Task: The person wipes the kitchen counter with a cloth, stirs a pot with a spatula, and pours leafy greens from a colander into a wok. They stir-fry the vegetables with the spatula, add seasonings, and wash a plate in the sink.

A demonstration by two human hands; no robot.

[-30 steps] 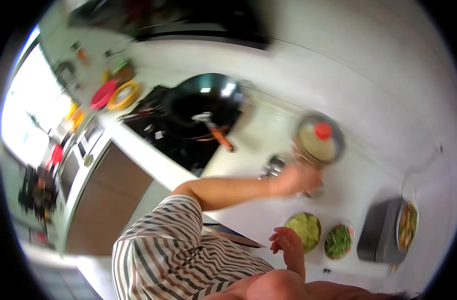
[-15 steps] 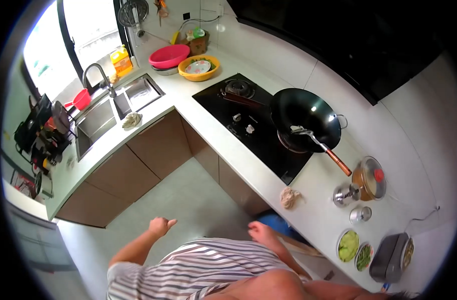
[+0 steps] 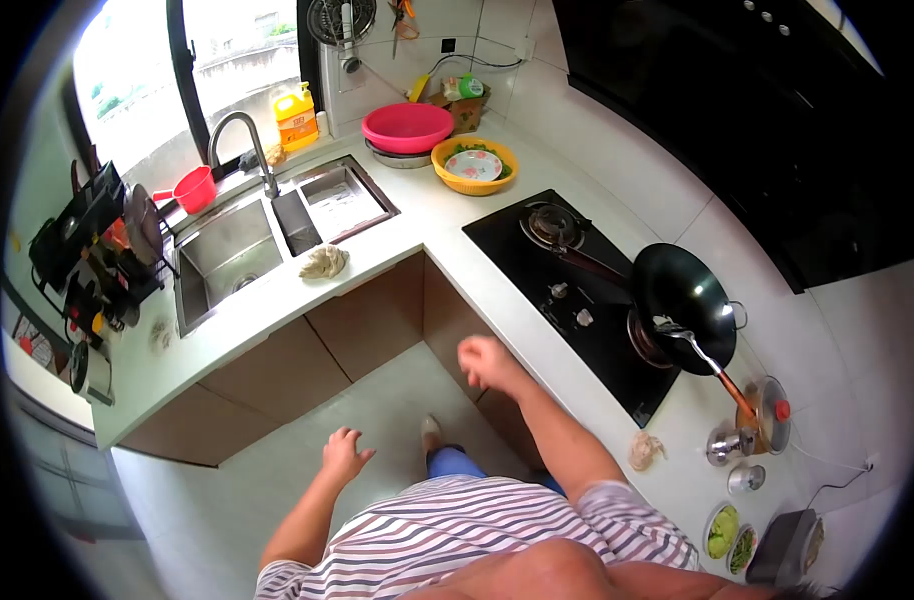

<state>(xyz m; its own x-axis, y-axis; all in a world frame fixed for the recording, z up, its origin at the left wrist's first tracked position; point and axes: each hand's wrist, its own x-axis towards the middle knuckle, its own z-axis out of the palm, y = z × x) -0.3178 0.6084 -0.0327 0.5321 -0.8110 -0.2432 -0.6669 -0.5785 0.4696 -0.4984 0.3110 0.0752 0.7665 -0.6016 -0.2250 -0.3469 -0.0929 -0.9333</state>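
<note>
My left hand (image 3: 345,458) hangs in the air over the floor, its fingers a little apart and holding nothing. My right hand (image 3: 487,362) is stretched forward with curled fingers near the counter edge left of the stove (image 3: 567,300); nothing shows in it. On the stove's near burner sits a black wok (image 3: 689,290) with a wooden-handled spatula (image 3: 705,360) resting in it. A crumpled cloth (image 3: 324,262) lies on the counter edge in front of the sink (image 3: 227,255). Another bunched cloth (image 3: 645,451) lies beside the stove.
Beyond the sink stand a yellow bottle (image 3: 296,118) and a red dipper (image 3: 194,189). A pink basin (image 3: 408,126) and a yellow basket (image 3: 474,183) occupy the corner. A lidded pot (image 3: 774,418) and a plate of green slices (image 3: 722,531) are at right. A dish rack (image 3: 92,250) stands at left.
The view has swung toward the sink, so the counter things appear shifted. My right hand has moved forward from beside my body. My left hand's fingers have spread slightly, and a foot now shows below.
</note>
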